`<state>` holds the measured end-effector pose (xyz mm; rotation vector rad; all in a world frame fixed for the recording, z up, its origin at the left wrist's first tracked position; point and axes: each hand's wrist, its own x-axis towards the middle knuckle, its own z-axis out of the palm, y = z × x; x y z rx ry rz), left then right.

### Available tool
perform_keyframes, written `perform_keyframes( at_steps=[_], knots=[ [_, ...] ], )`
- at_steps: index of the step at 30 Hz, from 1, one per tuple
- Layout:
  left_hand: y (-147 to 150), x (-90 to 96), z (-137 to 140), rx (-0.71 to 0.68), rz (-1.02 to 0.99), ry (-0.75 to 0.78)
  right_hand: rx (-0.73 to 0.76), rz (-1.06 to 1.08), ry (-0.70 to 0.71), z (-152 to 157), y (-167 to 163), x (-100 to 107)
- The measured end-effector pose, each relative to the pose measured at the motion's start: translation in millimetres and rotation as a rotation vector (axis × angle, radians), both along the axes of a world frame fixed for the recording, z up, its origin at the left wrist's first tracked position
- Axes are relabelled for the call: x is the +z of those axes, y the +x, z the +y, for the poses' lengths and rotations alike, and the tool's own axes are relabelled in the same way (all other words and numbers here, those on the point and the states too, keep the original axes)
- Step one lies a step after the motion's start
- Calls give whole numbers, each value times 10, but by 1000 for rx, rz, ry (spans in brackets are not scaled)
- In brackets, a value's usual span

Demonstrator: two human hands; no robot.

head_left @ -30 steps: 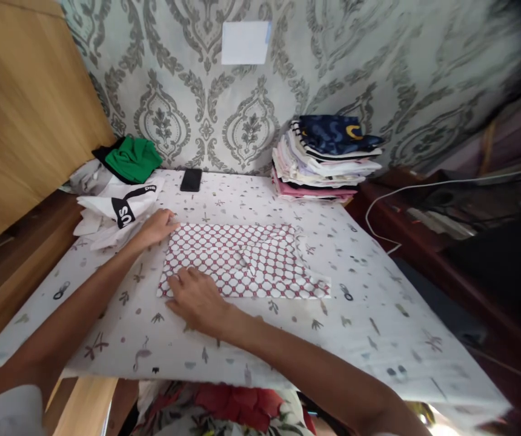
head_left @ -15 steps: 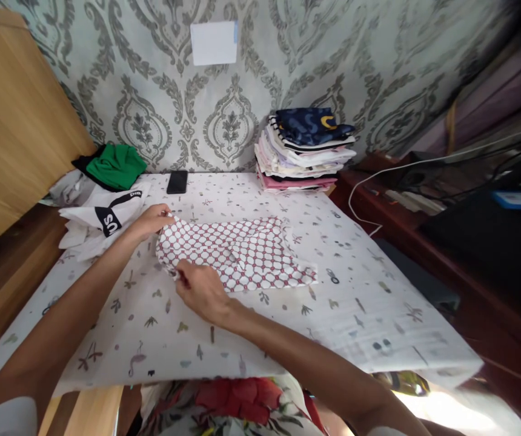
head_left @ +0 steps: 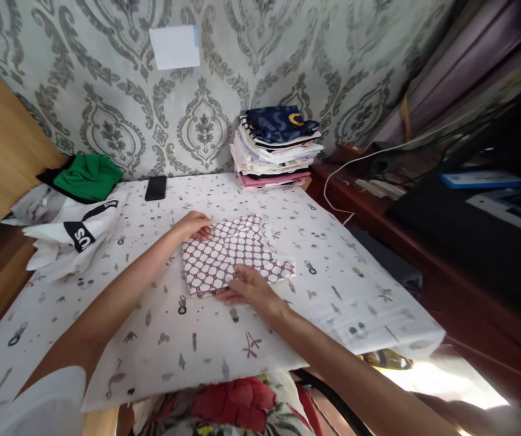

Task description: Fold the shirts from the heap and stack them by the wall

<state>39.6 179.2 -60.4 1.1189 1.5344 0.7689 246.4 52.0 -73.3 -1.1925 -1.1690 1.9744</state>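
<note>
A white sleeveless top with a red and dark lattice print lies folded on the table, with a curved, pale-edged opening at its right end. My left hand has closed fingers on the far edge of the cloth, near its left part. At the near edge, my right hand pinches the fabric between thumb and fingers, with some fingertips resting low against the tablecloth. Part of the top is hidden beneath both hands.
A patterned white cloth covers the table. Folded clothes are stacked at the back. A black phone lies left of them. White garments and a green one lie at left. A white cable hangs at right.
The left end of the top has been folded over to the right, making it shorter. Both my hands have moved right along it. The view has shifted to the right.
</note>
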Motion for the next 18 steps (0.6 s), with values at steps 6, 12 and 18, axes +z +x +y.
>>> perform_keyframes(
  at_steps=[6,12,18],
  knots=[
    [-2,-35,-39,-20,32,70,1,-5,-106,85,-21,15],
    [9,-118,-702,-274,501,619,55,-114,72,96,12,-70],
    [84,-481,-1142,-494,829,643,13,-697,903,230,-10,92]
  ],
)
